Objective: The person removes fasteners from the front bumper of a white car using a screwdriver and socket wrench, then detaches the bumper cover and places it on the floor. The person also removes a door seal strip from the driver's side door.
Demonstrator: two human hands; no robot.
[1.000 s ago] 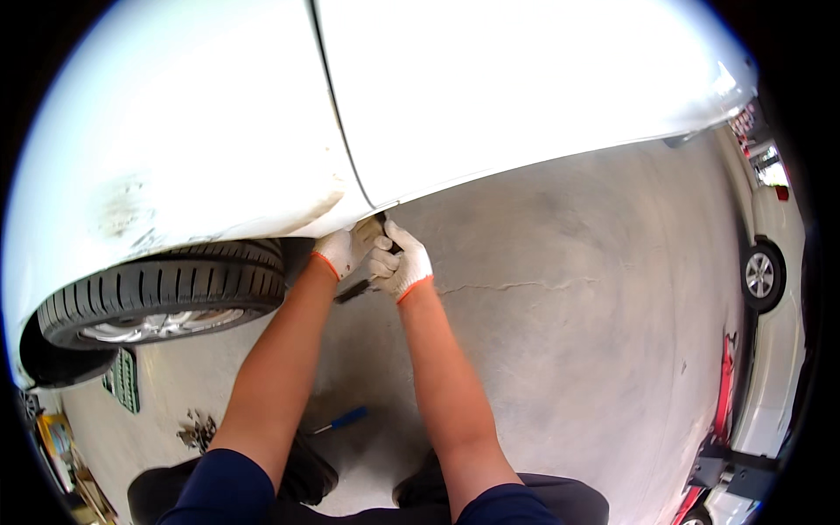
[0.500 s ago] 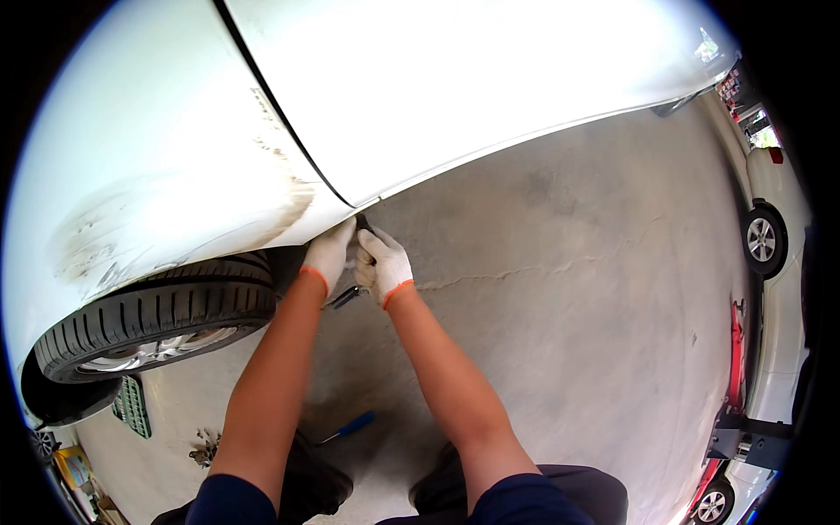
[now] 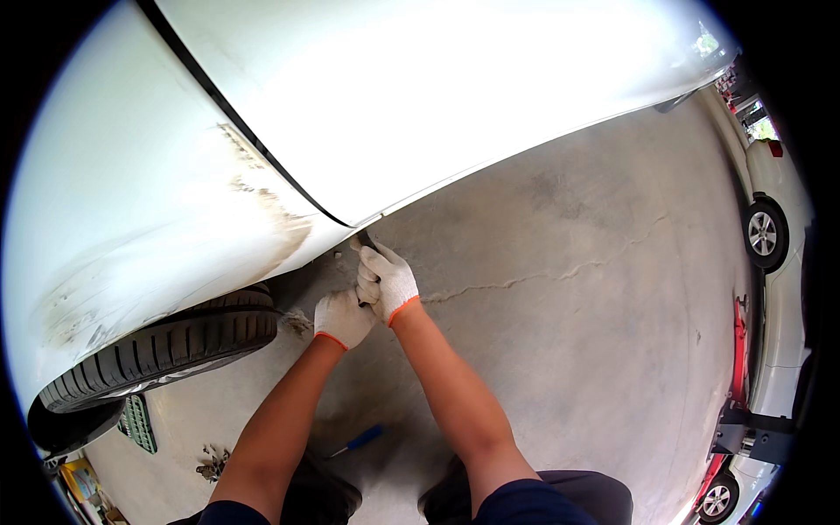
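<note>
My gloved right hand is closed on a narrow dark tool at the lower edge of a white car body, just below the end of a black door gap. My gloved left hand is closed beside and below it, against the right hand; what its fingers hold is hidden. The panel left of the gap has brown, streaky grime. A tyre sits under this panel, left of my hands.
On the concrete floor lie a blue-handled screwdriver, a green socket case and small metal parts. At right stand another white car and a red lift arm. Boxes are at lower left.
My left hand has come down from the car's edge to below my right hand. My right hand stays near the edge. The view has shifted, so the door gap appears further left.
</note>
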